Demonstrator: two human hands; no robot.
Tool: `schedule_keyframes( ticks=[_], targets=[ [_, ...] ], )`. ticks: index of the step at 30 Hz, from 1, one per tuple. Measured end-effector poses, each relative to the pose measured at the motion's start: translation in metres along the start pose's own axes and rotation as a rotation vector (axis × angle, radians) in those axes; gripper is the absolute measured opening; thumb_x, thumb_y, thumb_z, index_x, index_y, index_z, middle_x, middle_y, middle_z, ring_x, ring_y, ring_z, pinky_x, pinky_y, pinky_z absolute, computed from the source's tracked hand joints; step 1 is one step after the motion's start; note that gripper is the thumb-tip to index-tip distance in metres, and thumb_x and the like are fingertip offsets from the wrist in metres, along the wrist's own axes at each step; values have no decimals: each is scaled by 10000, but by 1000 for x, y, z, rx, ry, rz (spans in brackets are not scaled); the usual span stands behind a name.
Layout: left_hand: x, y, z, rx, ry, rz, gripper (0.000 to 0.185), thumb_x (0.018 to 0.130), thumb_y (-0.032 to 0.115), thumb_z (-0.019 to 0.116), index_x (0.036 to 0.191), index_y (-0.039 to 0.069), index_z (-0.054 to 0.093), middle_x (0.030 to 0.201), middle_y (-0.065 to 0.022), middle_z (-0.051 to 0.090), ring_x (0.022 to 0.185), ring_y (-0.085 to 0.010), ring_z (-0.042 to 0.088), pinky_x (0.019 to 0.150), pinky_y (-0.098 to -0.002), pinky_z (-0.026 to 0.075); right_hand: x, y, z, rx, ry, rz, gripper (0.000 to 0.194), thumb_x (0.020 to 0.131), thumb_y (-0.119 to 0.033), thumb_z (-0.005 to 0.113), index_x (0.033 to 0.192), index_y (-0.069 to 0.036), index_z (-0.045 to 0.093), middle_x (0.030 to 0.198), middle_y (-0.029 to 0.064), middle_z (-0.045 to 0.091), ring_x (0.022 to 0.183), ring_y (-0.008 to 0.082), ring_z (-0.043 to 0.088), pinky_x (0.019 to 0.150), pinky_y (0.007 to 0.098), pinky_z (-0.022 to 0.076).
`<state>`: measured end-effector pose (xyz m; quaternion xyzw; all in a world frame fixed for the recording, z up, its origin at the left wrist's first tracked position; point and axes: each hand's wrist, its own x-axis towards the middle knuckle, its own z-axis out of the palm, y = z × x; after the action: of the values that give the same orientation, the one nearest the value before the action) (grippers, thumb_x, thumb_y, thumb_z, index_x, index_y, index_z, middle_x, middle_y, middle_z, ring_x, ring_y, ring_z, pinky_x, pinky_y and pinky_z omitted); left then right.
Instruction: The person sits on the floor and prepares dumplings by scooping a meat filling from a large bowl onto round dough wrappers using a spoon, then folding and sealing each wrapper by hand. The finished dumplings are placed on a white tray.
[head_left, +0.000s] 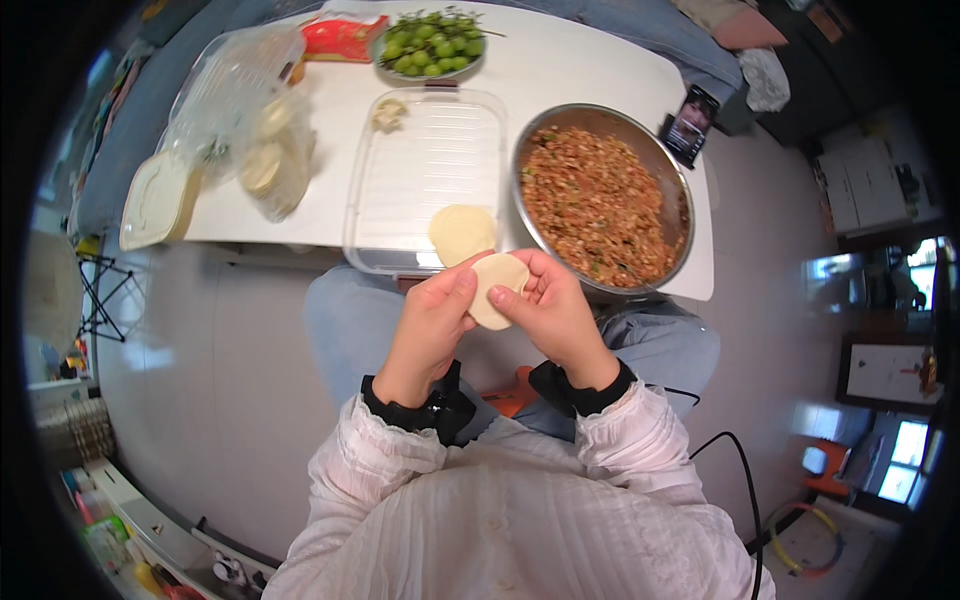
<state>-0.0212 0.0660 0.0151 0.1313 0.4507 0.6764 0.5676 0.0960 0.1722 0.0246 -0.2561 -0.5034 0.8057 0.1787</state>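
Observation:
Between my left hand (439, 315) and my right hand (555, 304) is a round, pale dough wrapper (496, 304). Both hands pinch it at its sides, the right thumb pressing on its face. Just beyond my fingers, a stack of flat dough wrappers (463, 231) lies at the near right corner of a clear plastic tray (427, 165). One pleated dumpling (389, 115) sits in the tray's far left corner. To the right stands a steel bowl (686, 196) of minced filling (596, 202), close past my right hand.
On the white table (585, 67) are a plate of green grapes (433, 45), a red packet (341, 39), and a plastic bag of dough wrappers (274, 161). A plastic lid (159, 199) overhangs the left edge. A propped phone (690, 126) stands behind the bowl. A black cable (742, 450) runs at right.

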Motion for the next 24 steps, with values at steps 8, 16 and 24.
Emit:
schedule_keyframes(
  ticks=[8, 16, 24],
  targets=[
    [-4, -27, 44, 62, -27, -66, 332, 963, 106, 541, 1258, -42, 510, 1112, -98, 644, 915, -115, 640, 703, -200, 512, -52, -14, -47, -34, 237, -36, 217, 943, -52, 540, 1133, 52, 557, 956, 98, 678, 822, 124, 653, 685, 241, 533],
    [0, -24, 33, -200, -100, -186, 357, 940, 29, 516, 1281, -69, 475, 1175, -179, 613, 1024, -252, 651, 862, -341, 568, -103, -5, -93, -132, 412, 60, 246, 899, -45, 631, 1123, 28, 560, 944, 102, 663, 836, 132, 648, 695, 245, 533],
    [7, -26, 19, -608, -203, -73, 423, 1001, 182, 416, 1329, -84, 390, 1302, -259, 503, 1161, -380, 553, 995, -474, 472, -81, -41, -131, -1001, 421, -417, 125, 864, -27, 648, 984, 2, 664, 821, 110, 618, 720, 208, 629, 621, 264, 490]
  ],
)
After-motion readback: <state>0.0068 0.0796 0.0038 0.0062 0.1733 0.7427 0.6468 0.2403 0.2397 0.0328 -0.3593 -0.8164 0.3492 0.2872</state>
